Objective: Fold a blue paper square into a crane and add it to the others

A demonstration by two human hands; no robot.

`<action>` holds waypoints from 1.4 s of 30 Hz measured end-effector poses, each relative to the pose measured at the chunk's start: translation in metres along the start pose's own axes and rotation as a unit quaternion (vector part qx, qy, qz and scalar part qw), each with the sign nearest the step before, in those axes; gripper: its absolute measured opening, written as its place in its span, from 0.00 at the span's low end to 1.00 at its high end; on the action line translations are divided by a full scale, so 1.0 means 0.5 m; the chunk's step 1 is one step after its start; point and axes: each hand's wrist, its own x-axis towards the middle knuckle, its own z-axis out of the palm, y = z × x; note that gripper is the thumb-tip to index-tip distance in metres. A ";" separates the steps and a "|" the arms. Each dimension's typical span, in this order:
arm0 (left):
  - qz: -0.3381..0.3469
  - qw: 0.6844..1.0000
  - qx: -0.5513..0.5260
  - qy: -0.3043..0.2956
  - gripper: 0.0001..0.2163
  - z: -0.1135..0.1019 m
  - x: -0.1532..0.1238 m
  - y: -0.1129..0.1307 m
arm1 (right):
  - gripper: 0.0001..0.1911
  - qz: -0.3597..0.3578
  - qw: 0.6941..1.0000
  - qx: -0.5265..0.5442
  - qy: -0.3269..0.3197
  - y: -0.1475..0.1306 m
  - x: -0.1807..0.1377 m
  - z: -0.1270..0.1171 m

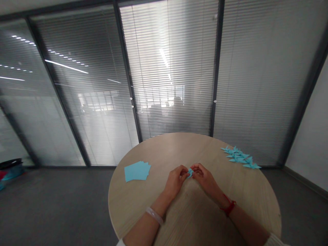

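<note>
A small folded piece of blue paper (190, 173) is pinched between my two hands over the middle of the round table. My left hand (176, 179) grips its left side with thumb and fingertips. On the other side, the closed fingers of my right hand (203, 176) hold it too. Most of the folded paper is hidden by the fingers, so its exact shape is unclear. A loose stack of flat blue paper sheets (137, 171) lies to the left of my hands. Several blue origami cranes (239, 157) sit grouped near the table's right edge.
The round wooden table (179, 147) has its far edge close to a glass partition with blinds (174, 68). Dark carpet (77, 205) surrounds it. At the far left, a dark and blue item (11, 169) rests low by the glass. A white wall (310, 136) stands at right.
</note>
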 end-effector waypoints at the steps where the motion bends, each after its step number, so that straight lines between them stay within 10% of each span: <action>1: 0.004 1.000 -0.002 0.000 0.05 -0.001 -0.001 0.001 | 0.15 -0.001 1.000 -0.007 -0.005 0.000 0.000 -0.001; 12: 0.018 1.000 0.016 0.007 0.06 -0.002 0.000 0.004 | 0.19 -0.003 1.000 -0.017 -0.015 -0.007 0.002 -0.010; 29: -0.137 0.960 -0.243 0.002 0.14 0.004 0.013 -0.013 | 0.17 -0.013 0.999 -0.028 0.038 0.001 0.001 -0.008; 42: -0.188 0.946 -0.251 -0.085 0.21 0.018 0.004 -0.017 | 0.13 -0.003 0.997 -0.078 0.005 -0.005 -0.003 -0.005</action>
